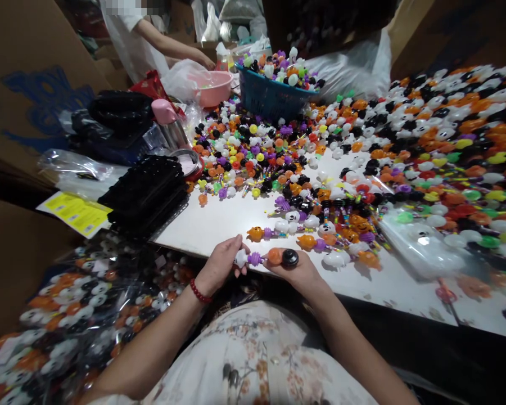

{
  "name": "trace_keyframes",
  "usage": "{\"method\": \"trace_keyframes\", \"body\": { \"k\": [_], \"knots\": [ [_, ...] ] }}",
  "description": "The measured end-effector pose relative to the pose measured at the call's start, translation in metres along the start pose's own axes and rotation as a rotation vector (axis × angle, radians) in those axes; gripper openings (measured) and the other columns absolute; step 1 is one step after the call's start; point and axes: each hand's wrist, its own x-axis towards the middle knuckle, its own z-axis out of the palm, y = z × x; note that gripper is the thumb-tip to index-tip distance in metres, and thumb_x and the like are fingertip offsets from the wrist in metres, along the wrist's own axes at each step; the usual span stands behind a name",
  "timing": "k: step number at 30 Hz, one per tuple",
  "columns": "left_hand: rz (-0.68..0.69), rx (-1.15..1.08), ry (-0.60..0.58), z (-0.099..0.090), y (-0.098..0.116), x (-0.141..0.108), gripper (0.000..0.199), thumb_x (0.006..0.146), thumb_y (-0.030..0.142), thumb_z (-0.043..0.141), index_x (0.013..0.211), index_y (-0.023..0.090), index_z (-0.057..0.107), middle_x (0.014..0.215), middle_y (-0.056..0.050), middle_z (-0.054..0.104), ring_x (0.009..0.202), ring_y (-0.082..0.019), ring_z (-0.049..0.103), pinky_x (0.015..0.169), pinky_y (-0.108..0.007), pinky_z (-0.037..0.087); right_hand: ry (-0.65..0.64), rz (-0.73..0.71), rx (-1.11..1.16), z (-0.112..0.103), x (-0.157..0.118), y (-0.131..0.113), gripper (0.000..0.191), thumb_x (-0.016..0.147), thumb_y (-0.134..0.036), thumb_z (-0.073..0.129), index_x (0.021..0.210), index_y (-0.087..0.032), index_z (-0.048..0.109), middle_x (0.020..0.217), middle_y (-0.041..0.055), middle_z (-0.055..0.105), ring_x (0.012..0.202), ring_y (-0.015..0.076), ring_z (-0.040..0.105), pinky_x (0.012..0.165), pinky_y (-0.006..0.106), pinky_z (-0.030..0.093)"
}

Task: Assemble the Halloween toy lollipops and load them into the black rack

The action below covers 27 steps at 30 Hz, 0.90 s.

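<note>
My left hand [221,264] pinches a small white figure [240,259] at the end of a toy, with a ribbed purple piece [255,259] beside it. My right hand [301,273] is closed at the toy's other side, around an orange round top [274,256] and a black round top [290,257]. How these tops join the purple piece is hidden by the fingers. Just beyond, on the white table [219,216], lie toy pens with an orange pumpkin head [255,233] and another pumpkin head [307,242], near a white figure [336,259].
Heaps of colourful toy pieces [253,146] cover the table's back and right. A blue basin [274,93] and a pink basin [213,90] stand behind. Stacked black packs [147,191] and a pink-lidded flask [168,126] are left; bagged toys [84,304] sit below. Another person's arm [172,45] reaches in.
</note>
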Motion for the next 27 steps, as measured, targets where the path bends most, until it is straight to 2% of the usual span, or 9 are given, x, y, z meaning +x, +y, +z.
{"method": "trace_keyframes", "body": {
  "k": [3, 6, 10, 12, 15, 18, 21, 25, 27],
  "knots": [
    [-0.026, 0.047, -0.001, 0.001, 0.001, -0.001, 0.055, 0.085, 0.068, 0.049, 0.08, 0.014, 0.061, 0.05, 0.0, 0.058, 0.039, -0.008, 0.05, 0.036, -0.017, 0.032, -0.033, 0.043, 0.02, 0.0, 0.0, -0.004, 0.026, 0.071, -0.04, 0.077, 0.075, -0.015, 0.07, 0.073, 0.0012, 0.064, 0.07, 0.016, 0.057, 0.067, 0.027, 0.047],
    [-0.048, 0.066, -0.009, 0.003, 0.001, -0.002, 0.057, 0.086, 0.069, 0.047, 0.079, 0.014, 0.061, 0.047, 0.0, 0.056, 0.037, -0.008, 0.046, 0.035, -0.017, 0.027, 0.004, 0.069, 0.031, 0.0, 0.001, -0.006, 0.028, 0.068, -0.04, 0.079, 0.074, -0.015, 0.069, 0.073, 0.0016, 0.064, 0.071, 0.016, 0.056, 0.067, 0.027, 0.046],
    [-0.031, 0.073, -0.022, 0.007, -0.001, -0.004, 0.055, 0.087, 0.068, 0.045, 0.084, 0.015, 0.061, 0.051, 0.001, 0.057, 0.039, -0.007, 0.046, 0.037, -0.017, 0.029, 0.042, 0.068, -0.017, -0.001, 0.002, -0.004, 0.029, 0.071, -0.041, 0.076, 0.065, -0.015, 0.066, 0.063, -0.0008, 0.058, 0.063, 0.0136, 0.051, 0.061, 0.026, 0.043],
    [-0.018, 0.072, 0.011, 0.008, -0.002, -0.004, 0.052, 0.087, 0.068, 0.046, 0.087, 0.017, 0.06, 0.056, 0.002, 0.058, 0.043, -0.008, 0.05, 0.04, -0.017, 0.032, 0.019, 0.044, -0.037, -0.002, 0.001, -0.003, 0.029, 0.074, -0.041, 0.074, 0.064, -0.015, 0.066, 0.061, -0.0013, 0.057, 0.061, 0.0131, 0.051, 0.06, 0.026, 0.043],
    [0.026, 0.134, 0.07, 0.01, -0.003, -0.003, 0.048, 0.084, 0.068, 0.052, 0.082, 0.019, 0.055, 0.055, 0.004, 0.054, 0.042, -0.009, 0.049, 0.042, -0.019, 0.037, -0.039, 0.013, 0.005, -0.001, 0.0, -0.004, 0.027, 0.073, -0.041, 0.076, 0.077, -0.015, 0.071, 0.073, 0.0005, 0.065, 0.069, 0.0152, 0.057, 0.068, 0.027, 0.047],
    [0.069, 0.23, 0.083, 0.01, -0.005, -0.001, 0.052, 0.086, 0.069, 0.046, 0.074, 0.019, 0.054, 0.051, 0.004, 0.052, 0.04, -0.01, 0.046, 0.044, -0.022, 0.037, -0.084, 0.037, 0.067, 0.002, 0.0, -0.007, 0.032, 0.069, -0.043, 0.08, 0.083, -0.016, 0.073, 0.082, 0.0019, 0.068, 0.076, 0.0171, 0.06, 0.075, 0.029, 0.048],
    [0.063, 0.336, 0.116, 0.009, -0.007, 0.0, 0.059, 0.088, 0.071, 0.037, 0.068, 0.019, 0.057, 0.046, 0.003, 0.05, 0.04, -0.012, 0.044, 0.045, -0.025, 0.035, -0.119, 0.08, 0.123, 0.003, 0.0, -0.007, 0.032, 0.068, -0.044, 0.082, 0.079, -0.015, 0.072, 0.077, 0.001, 0.067, 0.074, 0.0162, 0.059, 0.074, 0.029, 0.048],
    [0.139, 0.458, 0.226, 0.01, -0.008, -0.003, 0.062, 0.089, 0.068, 0.036, 0.059, 0.02, 0.059, 0.051, -0.001, 0.056, 0.053, -0.015, 0.051, 0.055, -0.027, 0.038, -0.119, 0.097, 0.202, 0.007, 0.002, 0.0, 0.033, 0.066, -0.043, 0.083, 0.079, -0.015, 0.072, 0.078, 0.0, 0.067, 0.074, 0.0149, 0.058, 0.074, 0.028, 0.047],
    [0.134, 0.45, 0.252, 0.012, -0.01, -0.003, 0.064, 0.09, 0.068, 0.033, 0.057, 0.02, 0.058, 0.051, -0.002, 0.057, 0.054, -0.016, 0.052, 0.057, -0.028, 0.039, -0.105, 0.133, 0.255, 0.01, 0.004, 0.006, 0.034, 0.066, -0.045, 0.084, 0.075, -0.015, 0.069, 0.069, -0.002, 0.062, 0.063, 0.0114, 0.052, 0.063, 0.025, 0.045]
  ]
}}
